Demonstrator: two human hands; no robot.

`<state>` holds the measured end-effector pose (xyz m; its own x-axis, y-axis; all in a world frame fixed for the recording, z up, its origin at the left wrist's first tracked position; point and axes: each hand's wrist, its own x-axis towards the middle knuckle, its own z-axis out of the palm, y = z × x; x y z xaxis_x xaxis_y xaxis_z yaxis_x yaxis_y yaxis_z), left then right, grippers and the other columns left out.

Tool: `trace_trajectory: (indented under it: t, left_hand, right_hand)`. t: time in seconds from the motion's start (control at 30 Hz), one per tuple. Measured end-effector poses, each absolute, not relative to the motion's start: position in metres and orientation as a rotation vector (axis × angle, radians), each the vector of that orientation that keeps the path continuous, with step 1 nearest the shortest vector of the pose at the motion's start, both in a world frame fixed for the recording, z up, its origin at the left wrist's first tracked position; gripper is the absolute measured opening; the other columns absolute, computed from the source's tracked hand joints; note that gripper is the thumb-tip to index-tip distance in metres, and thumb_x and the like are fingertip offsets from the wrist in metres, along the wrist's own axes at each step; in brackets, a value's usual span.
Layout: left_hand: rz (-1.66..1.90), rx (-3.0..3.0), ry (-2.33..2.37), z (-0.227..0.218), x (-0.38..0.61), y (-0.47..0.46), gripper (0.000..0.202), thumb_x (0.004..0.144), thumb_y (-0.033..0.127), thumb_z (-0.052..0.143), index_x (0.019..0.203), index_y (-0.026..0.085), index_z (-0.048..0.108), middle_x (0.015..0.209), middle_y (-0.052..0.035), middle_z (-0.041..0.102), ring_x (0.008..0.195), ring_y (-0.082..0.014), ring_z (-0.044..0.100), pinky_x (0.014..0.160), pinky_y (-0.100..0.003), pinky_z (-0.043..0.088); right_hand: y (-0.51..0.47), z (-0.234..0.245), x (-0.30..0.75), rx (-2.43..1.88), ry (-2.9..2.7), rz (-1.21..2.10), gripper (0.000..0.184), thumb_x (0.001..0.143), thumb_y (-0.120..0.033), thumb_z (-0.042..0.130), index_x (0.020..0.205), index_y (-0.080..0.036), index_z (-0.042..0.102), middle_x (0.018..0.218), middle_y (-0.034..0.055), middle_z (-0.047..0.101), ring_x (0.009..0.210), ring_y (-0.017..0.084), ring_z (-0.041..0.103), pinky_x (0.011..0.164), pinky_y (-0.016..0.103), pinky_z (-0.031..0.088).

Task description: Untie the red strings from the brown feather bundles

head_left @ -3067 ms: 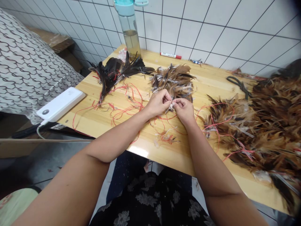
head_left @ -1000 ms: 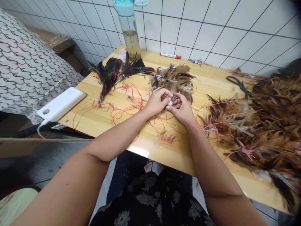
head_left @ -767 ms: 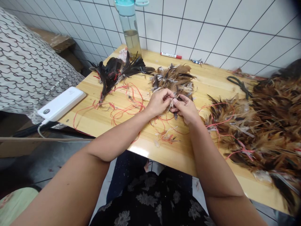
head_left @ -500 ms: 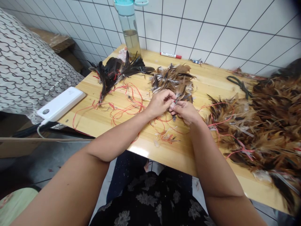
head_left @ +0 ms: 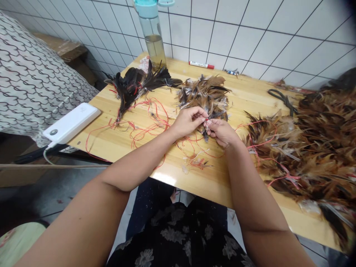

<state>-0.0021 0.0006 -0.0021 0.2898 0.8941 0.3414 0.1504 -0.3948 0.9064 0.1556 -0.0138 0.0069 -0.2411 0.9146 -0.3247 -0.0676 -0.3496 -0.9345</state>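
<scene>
My left hand (head_left: pixel 191 120) is closed, thumb and fingertips pinched together over the table. Facing it, my right hand (head_left: pixel 220 131) pinches at the same spot, and the fingertips of both hands nearly touch. Between them are the quill ends of some feathers (head_left: pixel 215 114), with a bit of red string (head_left: pixel 207 119) showing at the fingertips. A dark tuft hangs just below. Directly beyond the hands lies a pile of brown feathers (head_left: pixel 207 92). My fingers cover most of what they grip.
Loose red string (head_left: pixel 151 128) tangles across the wooden table (head_left: pixel 167 170). Black feathers (head_left: pixel 133 83) lie left, a large brown feather heap (head_left: pixel 314 144) right. A water bottle (head_left: pixel 153 40), red marker (head_left: pixel 201 65) and white power bank (head_left: pixel 72 120) are also here. Patterned cloth (head_left: pixel 36 70) hangs left.
A red bit now shows between the fingertips. My right hand's fingers have shifted slightly around it; my left hand has hardly moved.
</scene>
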Motion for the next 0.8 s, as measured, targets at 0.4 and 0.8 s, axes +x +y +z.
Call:
trace_trajectory:
  t: [0.4, 0.8]
  left_hand:
    - [1.048, 1.496, 0.891, 0.0024, -0.0044, 0.0013, 0.009, 0.075, 0.009, 0.060, 0.082, 0.011, 0.065, 0.067, 0.0006, 0.063, 0.060, -0.0067, 0.058, 0.062, -0.020, 0.047]
    - [0.976, 1.471, 0.774, -0.0005, -0.0097, 0.0075, 0.005, 0.074, 0.009, 0.065, 0.079, 0.011, 0.063, 0.068, -0.0020, 0.066, 0.061, -0.0080, 0.061, 0.062, -0.022, 0.050]
  right_hand:
    - [-0.0141, 0.0069, 0.1568, -1.281, -1.199, 1.679, 0.029, 0.068, -0.033, 0.079, 0.062, -0.014, 0.058, 0.053, -0.0035, 0.051, 0.046, 0.004, 0.043, 0.043, 0.016, 0.033]
    - [-0.0144, 0.0094, 0.1564, -1.310, -1.171, 1.698, 0.029, 0.068, -0.031, 0.079, 0.061, -0.015, 0.056, 0.052, -0.0034, 0.052, 0.045, 0.003, 0.043, 0.042, 0.015, 0.031]
